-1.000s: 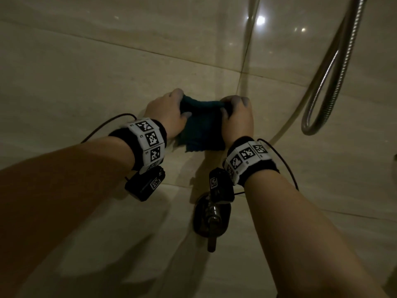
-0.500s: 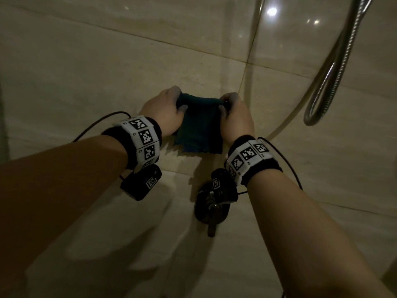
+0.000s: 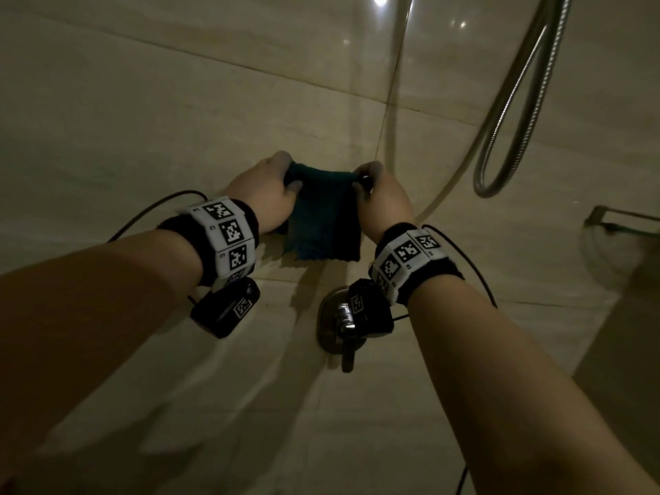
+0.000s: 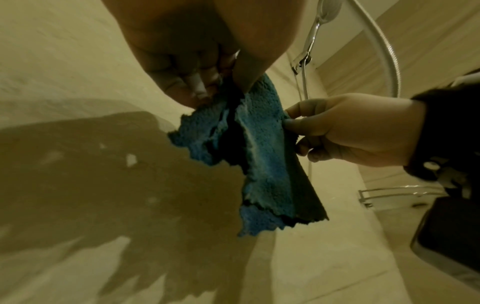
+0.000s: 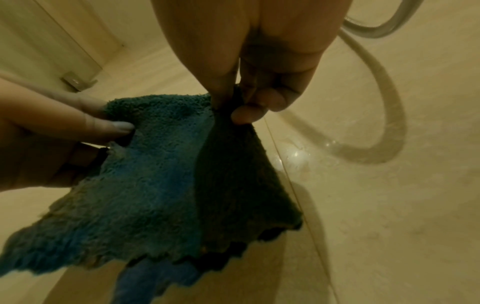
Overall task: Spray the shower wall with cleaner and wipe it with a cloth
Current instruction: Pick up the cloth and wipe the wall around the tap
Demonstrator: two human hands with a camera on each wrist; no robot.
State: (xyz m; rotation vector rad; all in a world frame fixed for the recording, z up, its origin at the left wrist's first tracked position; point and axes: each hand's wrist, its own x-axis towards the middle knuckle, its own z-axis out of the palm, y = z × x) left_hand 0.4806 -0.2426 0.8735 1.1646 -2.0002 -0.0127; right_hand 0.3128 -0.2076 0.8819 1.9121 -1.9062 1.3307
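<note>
A dark blue-green cloth (image 3: 323, 216) hangs folded in front of the beige tiled shower wall (image 3: 150, 112), held up by both hands. My left hand (image 3: 266, 196) pinches its upper left corner and my right hand (image 3: 382, 198) pinches its upper right corner. In the left wrist view the cloth (image 4: 259, 156) drops from my left hand (image 4: 207, 86), with my right hand (image 4: 345, 131) on its far edge. The right wrist view shows my right hand (image 5: 241, 102) pinching the cloth (image 5: 161, 185) while my left hand (image 5: 78, 123) holds the other corner. No spray bottle is in view.
A chrome mixer tap with a lever (image 3: 343, 326) juts from the wall just below my right wrist. A metal shower hose (image 3: 514, 112) loops down at the upper right. A glass corner shelf (image 3: 621, 223) sits at the right edge. A shower head (image 4: 322, 18) hangs on its bracket.
Both hands have drawn a little apart, spreading the cloth wider and flatter between them. They stay at about the same height above the tap.
</note>
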